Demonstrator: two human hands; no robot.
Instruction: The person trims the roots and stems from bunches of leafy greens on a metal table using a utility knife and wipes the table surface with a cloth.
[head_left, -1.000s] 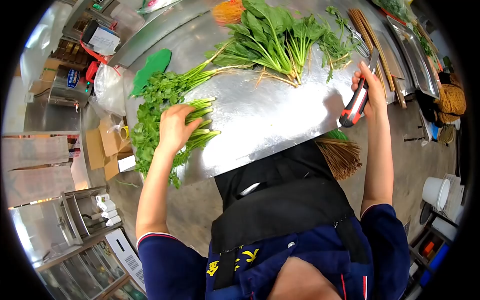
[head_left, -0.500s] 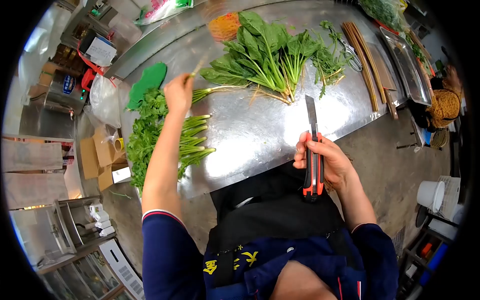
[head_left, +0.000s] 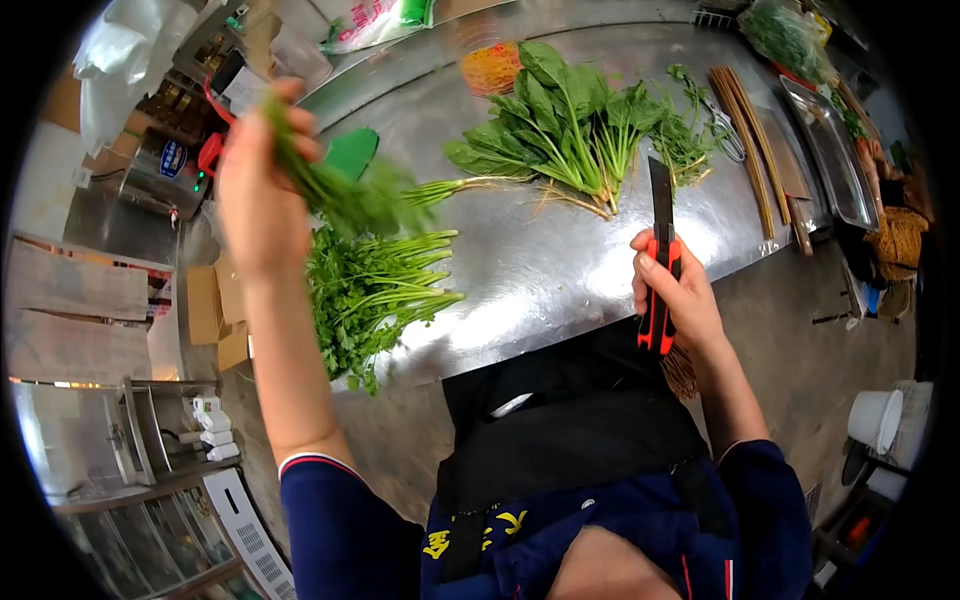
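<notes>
My left hand (head_left: pixel 262 190) is raised over the table's left side, closed around a bunch of coriander (head_left: pixel 350 200) that is smeared by motion. Beneath it lies a pile of coriander (head_left: pixel 365 290), stems pointing right. My right hand (head_left: pixel 692 305) grips a red and black utility knife (head_left: pixel 658 300), its blade out and pointing away from me. Beyond the knife lies leafy spinach (head_left: pixel 555 120) with pale roots toward me. Another stemmed bunch (head_left: pixel 450 188) with roots rests left of the spinach, and thinner loose greens (head_left: pixel 685 150) sit to its right.
The metal table (head_left: pixel 540 265) ends just before my apron. An orange-yellow tangle (head_left: pixel 490 70) and a green piece (head_left: pixel 352 152) lie on it. Thin brown sticks (head_left: pixel 745 150) and a metal tray (head_left: pixel 830 150) are at right. A cardboard box (head_left: pixel 215 310) stands at left.
My left hand has lifted and swung left, now with a coriander bunch in it. The view has shifted, and the utility knife stays in my right hand.
</notes>
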